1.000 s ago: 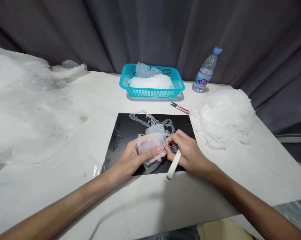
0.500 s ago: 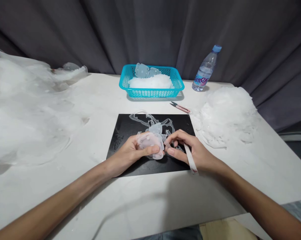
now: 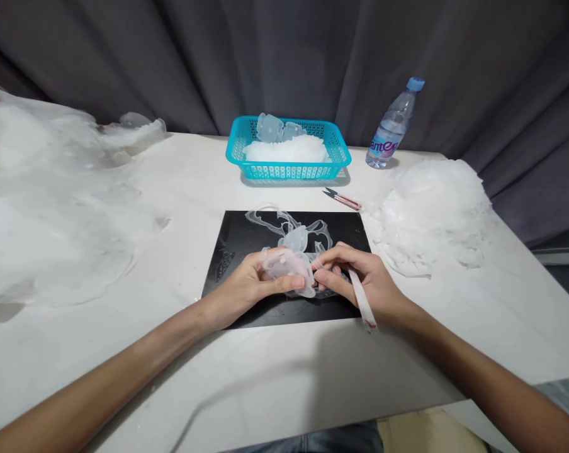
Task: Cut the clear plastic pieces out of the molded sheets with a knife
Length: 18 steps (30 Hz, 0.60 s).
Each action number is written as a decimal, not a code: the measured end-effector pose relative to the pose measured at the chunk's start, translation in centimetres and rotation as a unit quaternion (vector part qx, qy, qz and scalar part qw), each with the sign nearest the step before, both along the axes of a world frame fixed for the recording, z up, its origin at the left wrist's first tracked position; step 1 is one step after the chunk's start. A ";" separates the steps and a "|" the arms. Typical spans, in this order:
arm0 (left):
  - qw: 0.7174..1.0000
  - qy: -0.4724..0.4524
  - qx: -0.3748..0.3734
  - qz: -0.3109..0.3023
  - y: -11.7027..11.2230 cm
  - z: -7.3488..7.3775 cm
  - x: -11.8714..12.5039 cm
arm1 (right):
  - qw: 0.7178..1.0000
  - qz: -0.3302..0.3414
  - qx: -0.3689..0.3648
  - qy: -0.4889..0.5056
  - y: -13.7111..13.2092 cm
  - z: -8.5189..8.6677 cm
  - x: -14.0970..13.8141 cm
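Observation:
Over the black mat (image 3: 247,314), my left hand (image 3: 253,283) is closed on a translucent, milky silicone-like piece (image 3: 288,267), thumb on top and fingers beneath. My right hand (image 3: 355,274) pinches at the right edge of this piece, where a thin clear strip (image 3: 318,264) shows between thumb and forefinger. A whitish band (image 3: 362,299) hangs around a finger of my right hand. Behind my hands lie another translucent piece (image 3: 294,239) and looping clear trimmings (image 3: 275,223) on the mat.
Behind the mat stands a turquoise basket (image 3: 289,171) with translucent pieces and white material. Pink-handled thread snips (image 3: 342,199) lie before it, and a water bottle (image 3: 392,129) stands to the right. Translucent white heaps cover the left (image 3: 53,207) and right (image 3: 435,207) of the white table (image 3: 247,384).
My right hand has come in closer to the held piece, its thumb and forefinger now pinched together at the edge. The held piece is tilted slightly. The view has shifted a little.

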<state>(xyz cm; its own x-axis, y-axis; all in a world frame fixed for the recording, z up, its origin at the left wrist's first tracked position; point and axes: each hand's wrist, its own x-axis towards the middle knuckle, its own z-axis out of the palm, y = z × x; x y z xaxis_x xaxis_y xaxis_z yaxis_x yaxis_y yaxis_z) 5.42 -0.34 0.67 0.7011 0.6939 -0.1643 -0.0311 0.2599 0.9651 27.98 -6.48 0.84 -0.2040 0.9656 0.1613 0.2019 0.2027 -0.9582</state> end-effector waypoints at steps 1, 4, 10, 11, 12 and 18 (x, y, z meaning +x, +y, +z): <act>1.000 0.003 0.000 0.001 0.0 0.0 0.0 | 1.000 -0.001 0.000 0.000 0.0 0.0 0.0; 1.000 0.017 0.004 -0.002 -0.1 0.2 0.0 | 1.000 -0.001 -0.008 0.000 0.0 -0.1 0.1; 0.997 0.055 0.036 0.031 -0.9 0.4 0.5 | 0.997 -0.022 -0.050 -0.046 0.3 -0.3 0.2; 0.997 0.063 0.039 0.037 -1.1 0.4 0.6 | 0.996 -0.028 -0.044 -0.067 0.4 -0.4 0.2; 0.995 0.073 0.045 0.042 -1.1 0.4 0.6 | 0.994 -0.035 -0.031 -0.094 0.4 -0.4 0.2; 0.978 0.169 0.117 0.040 -0.1 0.8 -1.0 | 0.954 -0.086 0.051 -0.282 0.9 0.0 1.4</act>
<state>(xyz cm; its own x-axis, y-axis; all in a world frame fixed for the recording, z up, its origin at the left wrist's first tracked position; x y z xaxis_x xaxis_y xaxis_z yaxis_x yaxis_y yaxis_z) 4.42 -0.47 1.44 0.5761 0.7907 -0.2071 0.2882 0.0406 0.9567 29.34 -5.56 0.87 -0.1258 0.9780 0.1666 0.7189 0.2056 -0.6640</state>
